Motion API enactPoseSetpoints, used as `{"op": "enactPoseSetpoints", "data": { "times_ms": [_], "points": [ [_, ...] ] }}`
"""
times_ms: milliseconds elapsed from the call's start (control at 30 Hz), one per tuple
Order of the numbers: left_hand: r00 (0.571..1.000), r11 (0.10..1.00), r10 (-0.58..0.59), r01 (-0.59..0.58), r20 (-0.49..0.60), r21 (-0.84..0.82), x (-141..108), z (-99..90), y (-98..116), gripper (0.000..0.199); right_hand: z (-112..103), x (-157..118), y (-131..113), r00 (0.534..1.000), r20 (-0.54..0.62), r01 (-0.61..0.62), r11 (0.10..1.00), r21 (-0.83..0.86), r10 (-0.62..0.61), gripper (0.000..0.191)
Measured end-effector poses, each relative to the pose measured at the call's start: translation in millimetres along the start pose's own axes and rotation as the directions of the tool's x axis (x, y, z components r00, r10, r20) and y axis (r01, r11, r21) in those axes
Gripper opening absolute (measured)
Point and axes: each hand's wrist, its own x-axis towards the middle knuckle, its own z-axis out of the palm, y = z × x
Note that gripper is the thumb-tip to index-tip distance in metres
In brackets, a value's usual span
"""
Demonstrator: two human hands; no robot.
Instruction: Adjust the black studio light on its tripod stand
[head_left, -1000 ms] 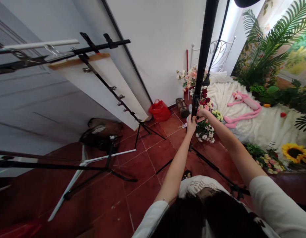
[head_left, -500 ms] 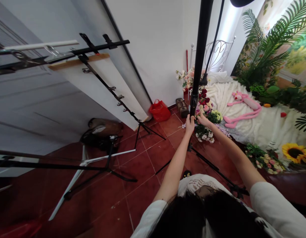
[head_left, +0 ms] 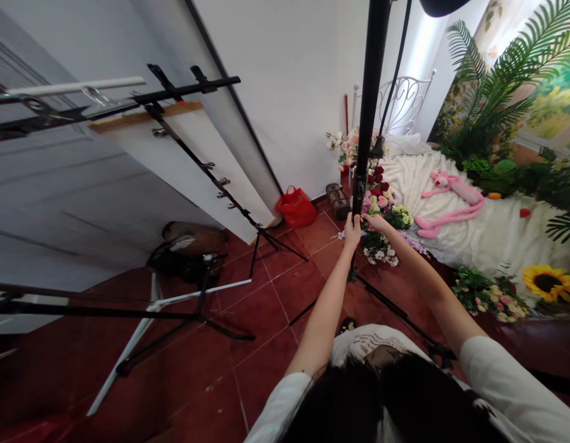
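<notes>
A black light stand (head_left: 361, 166) rises upright before me, with a cord hanging beside its pole and a dark rounded shape at the top edge. My left hand (head_left: 352, 231) is wrapped around the pole just below a joint. At the right side of that joint, my right hand (head_left: 377, 223) has its fingers closed against the pole; whatever they pinch is hidden. The stand's legs (head_left: 390, 304) spread over the red tiled floor. Behind the pole, flowers (head_left: 381, 200) partly show.
To the left stand a clipped white backdrop board (head_left: 211, 166) and more tripod legs (head_left: 197, 317). A red bag (head_left: 296, 206) sits by the wall. On the right, a pink plush toy (head_left: 460, 191) lies on white fabric (head_left: 414, 169), with a sunflower (head_left: 547, 282) and palm leaves (head_left: 510, 80) nearby.
My right hand has come slightly closer to the pole. The left hand keeps its hold, and the view has shifted a little.
</notes>
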Motion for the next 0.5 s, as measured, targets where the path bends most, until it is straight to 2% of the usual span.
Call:
{"op": "enactPoseSetpoints", "data": {
  "times_ms": [100, 200, 267, 367, 500],
  "points": [
    [1.000, 1.000, 0.012, -0.013, -0.006, -0.009, 0.4, 0.3, -2.7, 0.059, 2.6, -10.1, 2.8, 0.999, -0.043, -0.015, 0.999, -0.049, 0.013, 0.022],
    [0.999, 0.999, 0.034, -0.034, -0.005, -0.027, 0.4, 0.6, -6.4, 0.056, 3.5, -22.2, 10.2, 0.989, -0.064, 0.133, 0.991, -0.005, -0.133, 0.025],
    [1.000, 0.999, 0.029, -0.029, -0.004, -0.021, 0.1, 0.5, -7.6, 0.055, 3.0, -28.7, 13.9, 0.982, -0.065, 0.183, 0.983, 0.036, -0.180, 0.029],
    [1.000, 1.000, 0.018, -0.018, -0.002, -0.006, -0.8, -0.2, -6.4, 0.055, 0.9, -34.2, 13.5, 0.987, -0.033, 0.160, 0.983, 0.089, -0.158, 0.030],
    [1.000, 1.000, 0.017, -0.017, -0.011, -0.002, -1.9, -0.8, -2.9, 0.057, -4.1, -38.6, 9.8, 0.989, 0.076, 0.114, 0.976, 0.184, -0.130, 0.022]
  ]
}}
